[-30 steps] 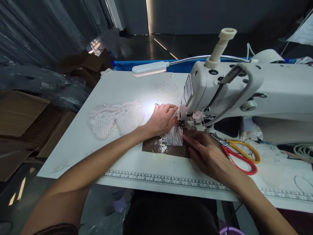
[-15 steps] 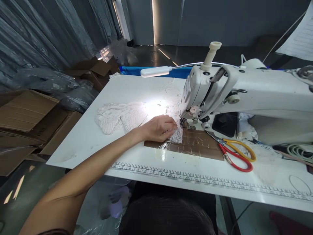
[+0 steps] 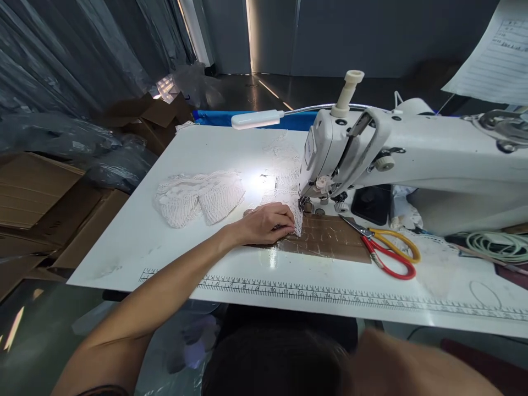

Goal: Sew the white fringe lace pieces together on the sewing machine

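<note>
Here, one left hand (image 3: 264, 223) presses one lace piece (image 3: 293, 212).

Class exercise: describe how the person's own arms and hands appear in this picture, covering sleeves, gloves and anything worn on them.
The left hand is bare: no glove, ring or watch shows, and the forearm is uncovered up to a dark sleeve edge at the picture's bottom. The right arm shows only as a bare, blurred stretch; its hand is out of view.

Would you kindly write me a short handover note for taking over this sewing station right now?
Left hand: flat, pressing the white net lace piece onto the brown taped patch beside the needle of the white sewing machine.
Right hand: out of view, off the table.
Red and yellow handled scissors lie right of the patch; a pile of white lace pieces sits to the left.
Done: lace placed at the needle. Left: stitching is not visibly finished.
</note>
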A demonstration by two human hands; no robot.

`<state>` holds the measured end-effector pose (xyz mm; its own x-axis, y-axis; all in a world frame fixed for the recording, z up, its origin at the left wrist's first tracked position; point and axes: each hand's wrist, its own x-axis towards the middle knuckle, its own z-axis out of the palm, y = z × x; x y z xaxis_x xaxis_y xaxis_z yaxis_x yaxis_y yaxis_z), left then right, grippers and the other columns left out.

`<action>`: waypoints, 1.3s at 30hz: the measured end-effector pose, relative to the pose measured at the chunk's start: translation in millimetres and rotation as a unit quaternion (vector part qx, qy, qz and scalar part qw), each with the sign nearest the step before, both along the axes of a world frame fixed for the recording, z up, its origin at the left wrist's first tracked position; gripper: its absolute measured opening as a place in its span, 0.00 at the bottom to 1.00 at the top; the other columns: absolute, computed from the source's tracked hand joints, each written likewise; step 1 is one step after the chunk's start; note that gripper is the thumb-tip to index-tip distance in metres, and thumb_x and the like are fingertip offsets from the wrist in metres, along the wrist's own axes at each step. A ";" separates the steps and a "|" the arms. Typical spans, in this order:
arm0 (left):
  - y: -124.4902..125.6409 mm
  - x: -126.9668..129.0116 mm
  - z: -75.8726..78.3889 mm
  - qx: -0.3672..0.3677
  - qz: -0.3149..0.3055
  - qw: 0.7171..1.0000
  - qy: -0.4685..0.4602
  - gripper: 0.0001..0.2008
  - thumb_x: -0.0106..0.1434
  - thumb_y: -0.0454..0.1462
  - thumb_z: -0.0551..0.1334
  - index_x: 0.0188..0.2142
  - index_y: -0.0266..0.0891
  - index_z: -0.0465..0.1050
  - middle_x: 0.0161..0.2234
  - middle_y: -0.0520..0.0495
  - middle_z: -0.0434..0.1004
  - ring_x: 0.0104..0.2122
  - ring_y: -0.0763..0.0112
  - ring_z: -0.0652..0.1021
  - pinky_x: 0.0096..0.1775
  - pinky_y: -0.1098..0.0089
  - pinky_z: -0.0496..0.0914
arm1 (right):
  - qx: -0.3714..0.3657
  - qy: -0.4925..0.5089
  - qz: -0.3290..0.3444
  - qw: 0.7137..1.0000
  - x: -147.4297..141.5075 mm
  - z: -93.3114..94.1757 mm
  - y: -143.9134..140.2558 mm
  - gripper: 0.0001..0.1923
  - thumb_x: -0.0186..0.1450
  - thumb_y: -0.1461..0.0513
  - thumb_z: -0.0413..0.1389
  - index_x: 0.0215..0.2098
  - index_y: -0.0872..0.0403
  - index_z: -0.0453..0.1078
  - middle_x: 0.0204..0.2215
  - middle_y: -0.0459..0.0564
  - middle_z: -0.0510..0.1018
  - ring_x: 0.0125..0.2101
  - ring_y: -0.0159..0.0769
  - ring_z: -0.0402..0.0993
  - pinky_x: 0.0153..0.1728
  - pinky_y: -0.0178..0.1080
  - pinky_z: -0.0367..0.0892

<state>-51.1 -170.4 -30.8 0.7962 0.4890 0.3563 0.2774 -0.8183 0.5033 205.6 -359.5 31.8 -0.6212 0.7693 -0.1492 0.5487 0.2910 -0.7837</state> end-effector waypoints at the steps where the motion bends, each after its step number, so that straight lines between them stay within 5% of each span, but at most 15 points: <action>1: -1.2 0.5 -0.4 0.004 0.005 1.000 -0.007 0.10 0.69 0.35 0.59 0.37 0.36 0.79 0.38 0.43 0.80 0.38 0.68 0.78 0.40 0.64 0.77 | -0.006 0.002 -0.004 1.000 -0.8 -3.6 14.6 0.10 0.68 0.53 0.56 0.45 0.45 0.76 0.29 0.46 0.79 0.27 0.38 0.77 0.21 0.35 0.71; 4: -3.4 2.6 -2.3 0.035 0.018 0.999 -0.036 0.10 0.69 0.35 0.59 0.37 0.35 0.79 0.38 0.43 0.80 0.38 0.69 0.79 0.40 0.64 0.77 | -0.010 0.005 -0.079 0.997 -1.0 -19.3 67.9 0.13 0.71 0.57 0.50 0.45 0.50 0.75 0.28 0.47 0.80 0.24 0.37 0.75 0.21 0.35 0.69; 7: -3.7 4.2 -3.3 0.083 0.024 0.996 -0.038 0.10 0.70 0.35 0.58 0.37 0.35 0.78 0.39 0.43 0.80 0.39 0.68 0.78 0.42 0.63 0.76 | 0.072 -0.002 -0.157 0.985 -3.1 -33.9 117.4 0.14 0.70 0.58 0.50 0.45 0.54 0.74 0.29 0.49 0.79 0.27 0.38 0.75 0.28 0.38 0.70; 11: -3.1 4.5 -3.1 0.125 0.008 0.992 0.009 0.10 0.70 0.35 0.57 0.37 0.37 0.78 0.39 0.44 0.80 0.38 0.68 0.78 0.41 0.62 0.75 | 0.168 -0.060 -0.156 0.972 -12.7 -47.0 151.0 0.15 0.68 0.59 0.50 0.46 0.56 0.75 0.28 0.50 0.78 0.28 0.40 0.74 0.32 0.41 0.69; 18: -1.4 4.3 -3.6 0.202 -0.014 0.979 0.010 0.07 0.69 0.33 0.59 0.36 0.36 0.76 0.37 0.46 0.81 0.33 0.71 0.76 0.36 0.68 0.73 | 0.299 -0.042 -0.119 0.946 -14.8 -76.5 151.2 0.18 0.70 0.62 0.50 0.54 0.51 0.74 0.45 0.57 0.74 0.36 0.40 0.75 0.38 0.43 0.72; 28: -9.8 4.5 2.6 0.263 0.007 0.963 0.054 0.07 0.68 0.31 0.59 0.35 0.37 0.76 0.37 0.48 0.80 0.30 0.71 0.75 0.32 0.69 0.71 | 0.359 -0.035 -0.065 0.931 -12.2 -79.6 149.7 0.17 0.69 0.62 0.52 0.53 0.50 0.75 0.44 0.57 0.71 0.42 0.44 0.72 0.43 0.47 0.72; 39: -6.9 9.4 12.8 0.193 -0.018 0.973 0.125 0.10 0.64 0.37 0.58 0.35 0.37 0.78 0.36 0.44 0.77 0.34 0.65 0.75 0.44 0.60 0.69 | 0.363 -0.118 -0.070 0.921 -16.0 -75.3 145.1 0.19 0.69 0.64 0.50 0.55 0.50 0.75 0.44 0.58 0.74 0.41 0.46 0.73 0.36 0.44 0.72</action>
